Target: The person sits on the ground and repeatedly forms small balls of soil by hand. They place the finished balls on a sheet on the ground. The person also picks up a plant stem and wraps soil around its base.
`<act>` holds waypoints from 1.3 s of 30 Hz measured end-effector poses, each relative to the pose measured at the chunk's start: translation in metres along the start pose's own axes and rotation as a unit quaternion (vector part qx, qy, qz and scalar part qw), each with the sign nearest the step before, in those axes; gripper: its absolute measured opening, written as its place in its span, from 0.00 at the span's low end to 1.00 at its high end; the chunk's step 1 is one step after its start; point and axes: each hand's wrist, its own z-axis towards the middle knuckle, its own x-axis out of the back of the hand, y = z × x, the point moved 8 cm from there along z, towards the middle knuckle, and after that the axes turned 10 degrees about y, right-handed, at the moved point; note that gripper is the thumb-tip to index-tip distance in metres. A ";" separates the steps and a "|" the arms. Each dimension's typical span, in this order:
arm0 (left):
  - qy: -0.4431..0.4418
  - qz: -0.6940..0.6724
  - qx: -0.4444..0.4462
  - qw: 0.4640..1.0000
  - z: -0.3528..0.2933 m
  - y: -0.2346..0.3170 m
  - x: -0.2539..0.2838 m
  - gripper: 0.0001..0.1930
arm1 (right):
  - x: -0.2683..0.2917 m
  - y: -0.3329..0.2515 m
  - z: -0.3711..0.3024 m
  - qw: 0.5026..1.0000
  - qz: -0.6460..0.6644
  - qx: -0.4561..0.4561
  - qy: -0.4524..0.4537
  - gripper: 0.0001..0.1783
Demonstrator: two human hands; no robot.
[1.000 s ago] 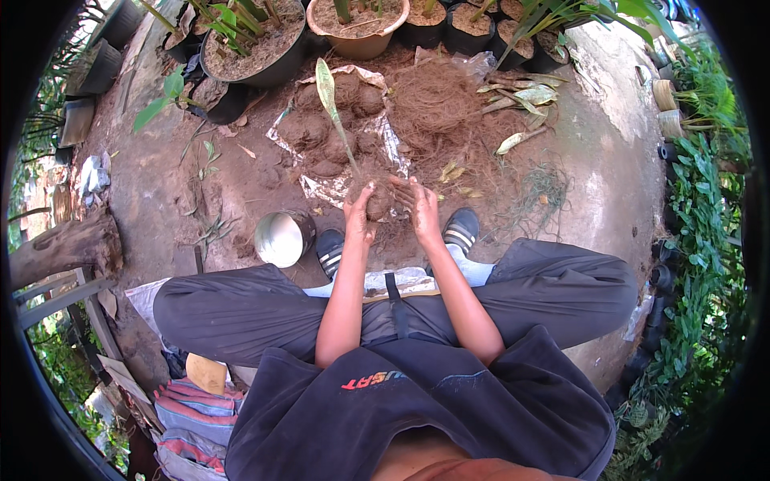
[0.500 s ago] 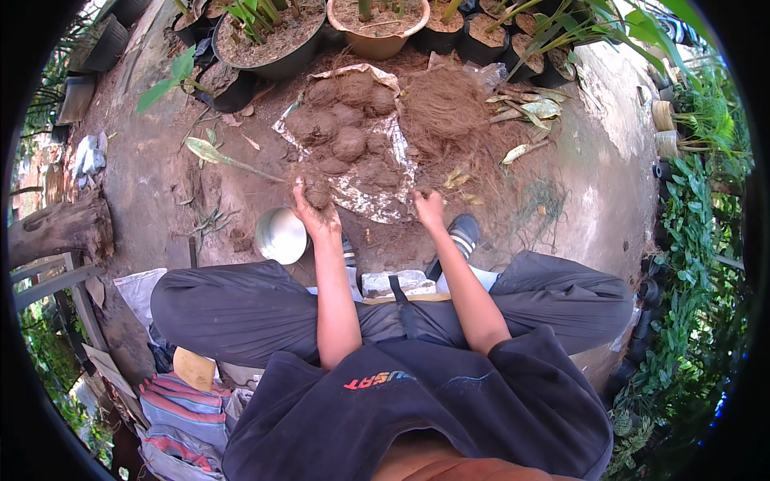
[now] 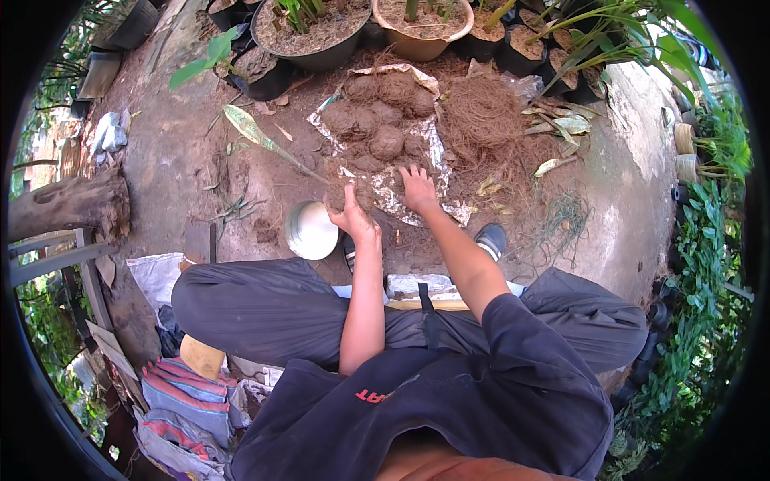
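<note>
A person sits on bare, packed earth [image 3: 200, 160] in a garden, legs in dark trousers [image 3: 265, 309] folded wide apart, seen from above. Along the top edge stands a row of potted plants; the largest are a wide dark pot [image 3: 317, 32] and a tan pot [image 3: 421, 28], both filled with soil. On the right a band of green shrubs [image 3: 706, 240] follows the curved edge of the ground. A weathered log [image 3: 68, 204] lies at the left.

In front of the person a crinkled silver sheet [image 3: 385, 148] is spread on the ground, carrying several round brown balls of soil [image 3: 387, 143]. Just right of it lies a loose heap of brown coconut fibre [image 3: 481, 120]. A pale round bowl [image 3: 311, 230] sits on the ground just left of the hands.

The left hand [image 3: 353, 215] is curled around a soil ball [image 3: 343, 195] wrapped about the root of a plant cutting [image 3: 273, 147], at the sheet's lower left corner. The cutting's long axis runs diagonally: its thin stem rises from the ball up and to the left, low over the ground, and ends in a single pale green-and-cream leaf [image 3: 243, 127] pointing to the upper left.

The right hand [image 3: 417, 188] lies palm down on the sheet's lower edge, fingers stretched forward and slightly spread, just beside the left hand and holding nothing.
</note>
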 end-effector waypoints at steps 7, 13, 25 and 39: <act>-0.027 0.026 0.008 0.999 0.000 -0.004 0.002 0.23 | -0.010 0.013 -0.005 0.998 -0.011 -0.056 0.024 0.38; -0.030 0.051 0.000 0.998 0.001 -0.012 0.005 0.21 | 0.006 0.055 0.005 0.967 0.166 -0.152 0.120 0.27; -0.102 0.082 0.014 0.991 -0.013 -0.049 -0.004 0.23 | 0.063 0.054 -0.052 0.467 0.831 -0.260 0.154 0.24; -0.245 0.136 0.155 0.947 -0.043 -0.091 -0.011 0.24 | 0.140 0.029 -0.082 0.301 0.940 -0.159 0.019 0.26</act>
